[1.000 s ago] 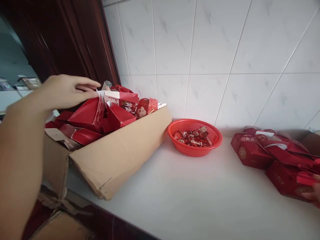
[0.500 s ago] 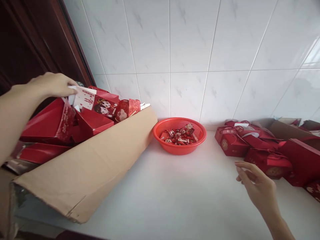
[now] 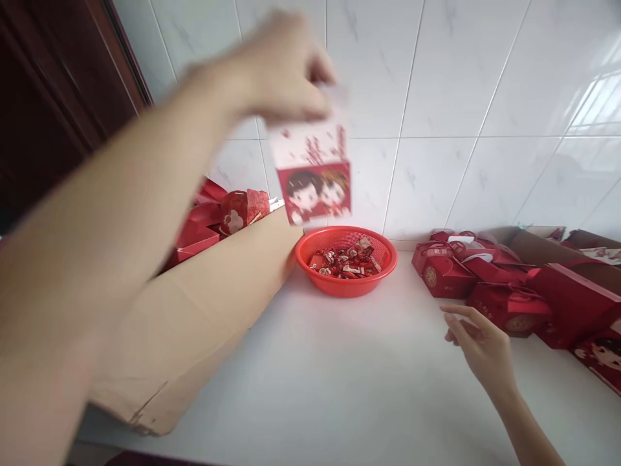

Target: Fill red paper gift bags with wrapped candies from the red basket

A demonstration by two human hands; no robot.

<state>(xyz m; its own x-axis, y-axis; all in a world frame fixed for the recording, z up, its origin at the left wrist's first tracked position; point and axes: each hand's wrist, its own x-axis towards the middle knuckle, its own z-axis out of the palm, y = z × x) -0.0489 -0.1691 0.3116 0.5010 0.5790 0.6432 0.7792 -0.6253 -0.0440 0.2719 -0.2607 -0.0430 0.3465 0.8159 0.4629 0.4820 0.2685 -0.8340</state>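
My left hand point(image 3: 291, 77), blurred by motion, is raised in front of the tiled wall and pinches the top of a printed paper gift bag point(image 3: 315, 175). The bag hangs upright, white above and red below, with two cartoon faces on its front. Beneath it stands a red plastic basket point(image 3: 347, 286) with small wrapped candies point(image 3: 349, 262) in it. My right hand point(image 3: 478, 343) hovers over the white tabletop, fingers loosely bent and apart, holding nothing. Close to it are red gift boxes point(image 3: 446, 272). My left forearm hides part of a cardboard carton point(image 3: 208, 304).
Several red folded boxes point(image 3: 196, 239) show inside the carton on the left. A second cardboard carton point(image 3: 548, 249) stands behind the gift boxes at the right. White wall tiles point(image 3: 369, 65) rise behind the tabletop point(image 3: 339, 388); dark wood point(image 3: 58, 77) is at the far left.
My left hand has lifted the gift bag out of the left carton and carried it right and up, above the basket. The right hand has barely moved.
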